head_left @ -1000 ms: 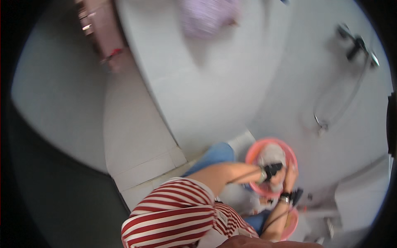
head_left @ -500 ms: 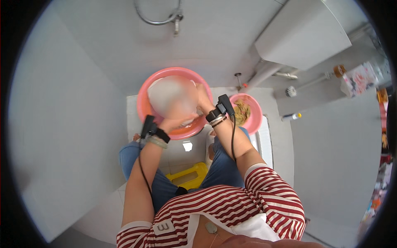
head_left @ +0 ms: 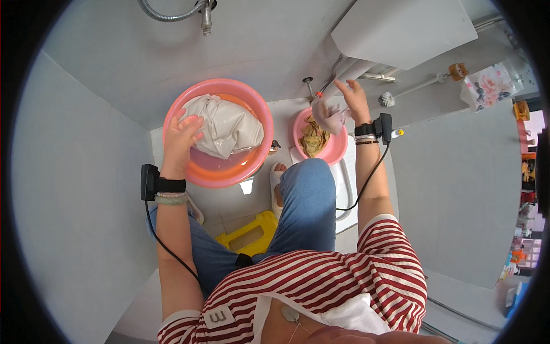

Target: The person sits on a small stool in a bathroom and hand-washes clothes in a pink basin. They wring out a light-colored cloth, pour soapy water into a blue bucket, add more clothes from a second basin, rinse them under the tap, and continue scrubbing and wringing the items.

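A large pink basin (head_left: 267,123) holds a wet white cloth (head_left: 226,123) and some water. Over its left side hovers my left hand (head_left: 183,137), open with bent, spread fingers beside the cloth. Farther right, my right hand (head_left: 356,103) is raised past a small pink basin (head_left: 339,150), its fingers apart. A pale greyish-pink cloth (head_left: 330,116), smeared by motion, hangs in the air just left of that hand; no finger visibly closes on it. Crumpled olive-yellow cloth (head_left: 313,139) lies in the small basin.
A yellow plastic stool (head_left: 252,233) stands between my legs. Beside the small basin is a white floor-level fixture (head_left: 345,189). A metal tap (head_left: 207,26) with a hose is on the far wall; a white tank (head_left: 404,34), pipes and a long-handled brush (head_left: 388,99) are at the right.
My hands have left the large basin's middle and parted: left to its left side, right over to the small basin. The greyish-pink cloth now shows in the air. The view has shifted.
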`<state>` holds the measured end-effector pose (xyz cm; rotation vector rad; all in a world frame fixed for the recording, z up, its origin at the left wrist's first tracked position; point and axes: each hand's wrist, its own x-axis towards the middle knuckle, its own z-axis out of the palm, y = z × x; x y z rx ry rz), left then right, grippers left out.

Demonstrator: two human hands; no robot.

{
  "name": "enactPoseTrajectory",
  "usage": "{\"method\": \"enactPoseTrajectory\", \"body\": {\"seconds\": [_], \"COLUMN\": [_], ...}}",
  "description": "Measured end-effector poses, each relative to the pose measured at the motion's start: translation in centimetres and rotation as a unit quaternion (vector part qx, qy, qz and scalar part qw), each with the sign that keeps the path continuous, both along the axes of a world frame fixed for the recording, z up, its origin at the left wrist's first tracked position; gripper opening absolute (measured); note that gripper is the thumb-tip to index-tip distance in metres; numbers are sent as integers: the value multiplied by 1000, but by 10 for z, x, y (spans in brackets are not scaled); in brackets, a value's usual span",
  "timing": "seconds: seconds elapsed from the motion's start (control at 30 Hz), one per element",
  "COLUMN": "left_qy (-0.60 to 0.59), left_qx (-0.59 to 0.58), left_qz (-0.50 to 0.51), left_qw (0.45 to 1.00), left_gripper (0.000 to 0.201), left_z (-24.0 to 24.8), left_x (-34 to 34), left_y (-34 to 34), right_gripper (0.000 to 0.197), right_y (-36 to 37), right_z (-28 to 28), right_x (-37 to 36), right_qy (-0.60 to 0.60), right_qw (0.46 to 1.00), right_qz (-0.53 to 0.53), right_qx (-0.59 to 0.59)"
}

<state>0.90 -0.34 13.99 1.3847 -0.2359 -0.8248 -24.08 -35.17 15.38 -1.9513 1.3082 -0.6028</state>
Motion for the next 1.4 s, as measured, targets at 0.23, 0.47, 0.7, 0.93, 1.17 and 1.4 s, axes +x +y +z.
{"method": "enactPoseTrajectory", "body": {"seconds": [0.23,0.47,0.7,0.93,1.17,1.4], "left_qy": [104,198,173,172,163,156], "left_qx": [-89,-84,-71,-96,-112,-100], "left_qz": [105,142,180,139,155,155], "left_qw": [985,966,966,971,968,970], "left_gripper": [42,40,46,51,48,49], "left_z": [-12,-70,-73,-68,-78,-70], "left_x": [24,45,48,49,54,50], "left_y": [15,31,38,39,44,42], "right_gripper": [56,86,119,58,35,28], "right_y": [69,150,179,201,176,177], "right_z": [19,-111,-189,-192,-101,-3], "right_x": [100,176,203,190,177,159], "right_qy": [3,47,212,265,12,-235], "right_qw": [974,924,881,803,908,903], "right_qz": [219,379,423,533,358,284], "right_qx": [-59,-31,1,-46,218,223]}}
